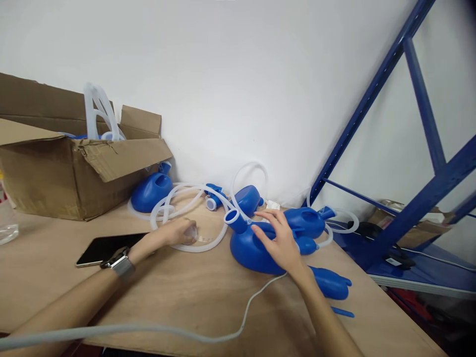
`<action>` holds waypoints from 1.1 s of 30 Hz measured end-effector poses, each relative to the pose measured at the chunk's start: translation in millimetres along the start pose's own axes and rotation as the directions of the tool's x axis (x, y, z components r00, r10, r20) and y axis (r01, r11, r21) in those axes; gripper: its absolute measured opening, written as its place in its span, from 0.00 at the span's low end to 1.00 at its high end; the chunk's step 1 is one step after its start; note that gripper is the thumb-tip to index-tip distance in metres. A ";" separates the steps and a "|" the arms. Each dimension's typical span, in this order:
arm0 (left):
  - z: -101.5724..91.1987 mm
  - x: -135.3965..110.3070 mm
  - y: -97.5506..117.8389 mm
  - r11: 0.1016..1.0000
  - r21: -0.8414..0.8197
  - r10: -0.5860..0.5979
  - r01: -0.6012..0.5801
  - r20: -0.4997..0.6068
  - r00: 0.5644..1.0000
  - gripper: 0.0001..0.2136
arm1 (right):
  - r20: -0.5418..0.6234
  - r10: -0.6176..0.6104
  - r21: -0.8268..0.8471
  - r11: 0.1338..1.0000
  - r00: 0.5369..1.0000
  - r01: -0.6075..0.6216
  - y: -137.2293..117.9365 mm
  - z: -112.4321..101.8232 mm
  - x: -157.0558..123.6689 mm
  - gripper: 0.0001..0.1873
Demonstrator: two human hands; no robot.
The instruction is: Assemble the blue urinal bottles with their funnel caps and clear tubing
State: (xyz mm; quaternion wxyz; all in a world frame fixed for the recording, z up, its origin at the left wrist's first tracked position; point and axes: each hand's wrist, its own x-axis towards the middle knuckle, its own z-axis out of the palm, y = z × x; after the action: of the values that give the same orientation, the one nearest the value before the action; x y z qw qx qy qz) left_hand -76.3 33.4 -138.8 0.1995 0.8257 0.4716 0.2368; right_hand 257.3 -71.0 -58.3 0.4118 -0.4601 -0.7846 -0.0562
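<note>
My left hand (181, 231) is closed, low over the wooden table, with its fingers curled around a small clear piece (191, 232) whose kind I cannot make out. A pale translucent hose (197, 248) loops beside and beneath it. My right hand (278, 240) rests on a blue plastic urinal bottle (247, 250), its fingers spread over the handle area. This bottle's open, white-rimmed neck (233, 218) points up and to the left. Behind and to the right lie another blue bottle (305, 222) and a blue one (248, 199) near the wall.
An open cardboard box (40, 173) with hoses stands at the left, a blue bottle (150, 193) beside it. A black phone (107, 248) lies near my left wrist. A white cable (208, 339) crosses the table's front. Blue metal shelving (375, 238) stands at the right.
</note>
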 end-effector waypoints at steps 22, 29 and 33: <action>3.8 -0.4 39.6 0.821 -0.561 -0.240 0.105 -0.172 0.955 0.21 | 0.398 -0.330 0.052 0.940 0.856 0.337 -52.6 103.3 -26.5 0.21; 4.1 16.1 87.4 0.945 -0.257 0.101 -0.202 -0.359 0.928 0.20 | -0.136 -0.017 -0.259 0.966 0.990 -0.019 -0.5 22.3 -0.2 0.14; 15.0 28.9 113.9 0.914 -0.247 0.227 -0.321 -0.343 0.911 0.20 | 0.075 0.190 -0.298 0.941 0.979 -0.160 35.8 11.4 -2.3 0.20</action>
State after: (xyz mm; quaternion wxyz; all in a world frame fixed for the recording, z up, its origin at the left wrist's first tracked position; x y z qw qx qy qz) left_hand 23.2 2.8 -82.2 0.2100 0.7975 0.3339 0.4565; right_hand 278.6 -46.8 -77.7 0.3022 -0.5858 -0.7439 -0.1102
